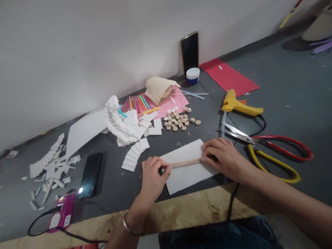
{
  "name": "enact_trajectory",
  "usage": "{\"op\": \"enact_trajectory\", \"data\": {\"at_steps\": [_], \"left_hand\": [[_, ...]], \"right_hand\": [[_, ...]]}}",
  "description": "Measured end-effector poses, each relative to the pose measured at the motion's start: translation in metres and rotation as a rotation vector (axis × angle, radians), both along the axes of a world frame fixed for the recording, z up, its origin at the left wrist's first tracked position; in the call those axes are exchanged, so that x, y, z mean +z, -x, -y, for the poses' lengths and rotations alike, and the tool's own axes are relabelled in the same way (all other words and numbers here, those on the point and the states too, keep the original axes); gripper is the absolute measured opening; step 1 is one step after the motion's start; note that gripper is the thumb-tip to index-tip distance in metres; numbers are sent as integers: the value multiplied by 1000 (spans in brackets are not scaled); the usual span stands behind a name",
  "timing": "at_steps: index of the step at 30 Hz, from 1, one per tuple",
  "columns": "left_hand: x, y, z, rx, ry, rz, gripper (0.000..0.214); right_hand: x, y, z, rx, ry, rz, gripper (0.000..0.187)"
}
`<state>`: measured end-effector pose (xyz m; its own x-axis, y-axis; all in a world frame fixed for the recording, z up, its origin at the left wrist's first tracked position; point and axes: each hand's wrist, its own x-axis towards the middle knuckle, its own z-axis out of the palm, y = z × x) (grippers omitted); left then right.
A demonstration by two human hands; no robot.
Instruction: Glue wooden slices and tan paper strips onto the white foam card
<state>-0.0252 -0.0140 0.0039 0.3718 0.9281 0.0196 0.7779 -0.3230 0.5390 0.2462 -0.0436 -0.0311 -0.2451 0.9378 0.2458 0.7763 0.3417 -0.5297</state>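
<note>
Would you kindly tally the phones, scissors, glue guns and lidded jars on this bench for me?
Phones: 2 (one leaning on the wall, one lying flat)
Scissors: 1
Hot glue guns: 1
Lidded jars: 1
Total: 5

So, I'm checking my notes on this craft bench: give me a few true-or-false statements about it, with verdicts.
1. The left hand and right hand hold a thin wooden stick across a white rectangular card. True.
2. The red-and-yellow-handled steel scissors are in the right hand. False: they lie open on the grey tabletop beside it.
3. A black smartphone leans against the white wall behind a blue jar with a white lid. True.
4. The round wooden discs lie on the pink paper sheet. False: they lie on the grey tabletop, in front of it.
</note>
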Motion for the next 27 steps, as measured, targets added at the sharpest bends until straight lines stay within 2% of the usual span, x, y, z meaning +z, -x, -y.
{"op": "enact_trajectory", "data": {"at_steps": [17, 27], "left_hand": [[-5, -3, -5, -9, -30, 6, 18], [-6, -5, -9, -2, 8, -26, 20]], "right_hand": [[8, -4, -4, 3, 67, -53, 18], [12, -3, -4, -37, 122, -5, 15]]}}
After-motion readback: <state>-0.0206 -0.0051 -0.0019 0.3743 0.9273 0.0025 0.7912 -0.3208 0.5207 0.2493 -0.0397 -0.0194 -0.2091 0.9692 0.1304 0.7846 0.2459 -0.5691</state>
